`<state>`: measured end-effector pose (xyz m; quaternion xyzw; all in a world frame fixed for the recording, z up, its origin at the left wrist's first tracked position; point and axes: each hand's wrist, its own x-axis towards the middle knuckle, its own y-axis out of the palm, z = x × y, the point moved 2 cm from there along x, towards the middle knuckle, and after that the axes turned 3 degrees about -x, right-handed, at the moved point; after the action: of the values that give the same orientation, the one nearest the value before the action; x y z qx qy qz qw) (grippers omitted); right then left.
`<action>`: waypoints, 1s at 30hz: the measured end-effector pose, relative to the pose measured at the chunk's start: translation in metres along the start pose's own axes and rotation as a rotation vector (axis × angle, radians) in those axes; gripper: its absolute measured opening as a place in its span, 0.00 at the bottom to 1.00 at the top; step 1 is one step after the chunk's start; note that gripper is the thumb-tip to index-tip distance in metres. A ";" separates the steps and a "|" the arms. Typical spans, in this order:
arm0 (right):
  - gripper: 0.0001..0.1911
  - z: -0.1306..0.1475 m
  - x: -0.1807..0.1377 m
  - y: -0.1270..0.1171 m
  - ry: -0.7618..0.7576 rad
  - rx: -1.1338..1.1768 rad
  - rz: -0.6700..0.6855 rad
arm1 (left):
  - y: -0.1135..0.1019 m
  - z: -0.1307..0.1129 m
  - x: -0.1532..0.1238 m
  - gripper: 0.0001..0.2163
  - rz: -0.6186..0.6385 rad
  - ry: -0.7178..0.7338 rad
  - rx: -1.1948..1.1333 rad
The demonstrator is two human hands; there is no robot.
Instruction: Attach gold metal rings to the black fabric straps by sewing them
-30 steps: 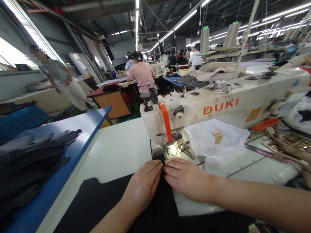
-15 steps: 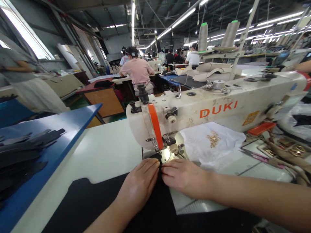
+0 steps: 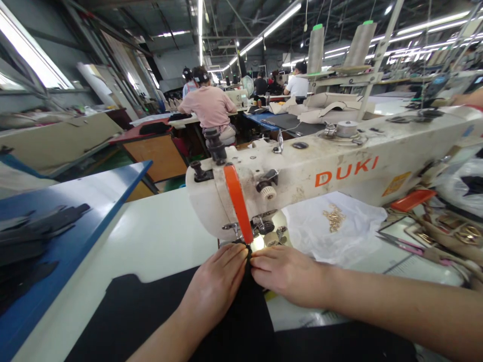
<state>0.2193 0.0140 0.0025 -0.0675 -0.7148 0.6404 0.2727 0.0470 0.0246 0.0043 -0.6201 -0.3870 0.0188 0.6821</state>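
Note:
Black fabric lies across the white sewing table and runs up to the needle area of a white sewing machine with an orange lever guard. At the fabric's narrow end, just in front of the presser foot, my left hand pinches its left edge. My right hand grips the same strip from the other side, fingertips pressed together close to the left ones. Both sets of fingers partly hide the edge and the needle.
Small gold-coloured metal pieces rest on a white cloth right of the needle. Scissors and an orange tray lie farther right. Dark cut pieces are piled on a blue table. A person in pink sits ahead.
The view has shifted slightly, and the person standing at far left has gone out of it. Both hands keep their hold on the black fabric, with its end close under the machine head.

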 end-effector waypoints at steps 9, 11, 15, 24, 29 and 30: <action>0.11 -0.002 0.001 0.003 0.002 -0.014 -0.030 | 0.001 0.005 0.000 0.11 -0.003 0.006 0.005; 0.10 -0.002 0.002 0.004 0.006 -0.025 -0.030 | 0.001 0.006 0.000 0.11 -0.003 0.019 0.015; 0.09 -0.002 0.003 0.005 0.012 -0.026 -0.034 | 0.001 0.007 0.001 0.11 -0.010 0.023 0.011; 0.10 -0.001 0.003 0.004 0.015 -0.016 -0.020 | 0.001 0.006 0.001 0.11 -0.012 0.060 0.041; 0.09 -0.001 0.004 0.002 0.020 -0.009 0.016 | 0.000 0.005 0.003 0.11 -0.014 0.040 0.024; 0.09 -0.001 0.004 0.002 0.020 -0.007 0.024 | 0.000 0.004 0.003 0.11 -0.011 0.030 0.017</action>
<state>0.2160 0.0169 0.0023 -0.0836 -0.7134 0.6403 0.2720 0.0469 0.0300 0.0054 -0.6124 -0.3799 0.0089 0.6932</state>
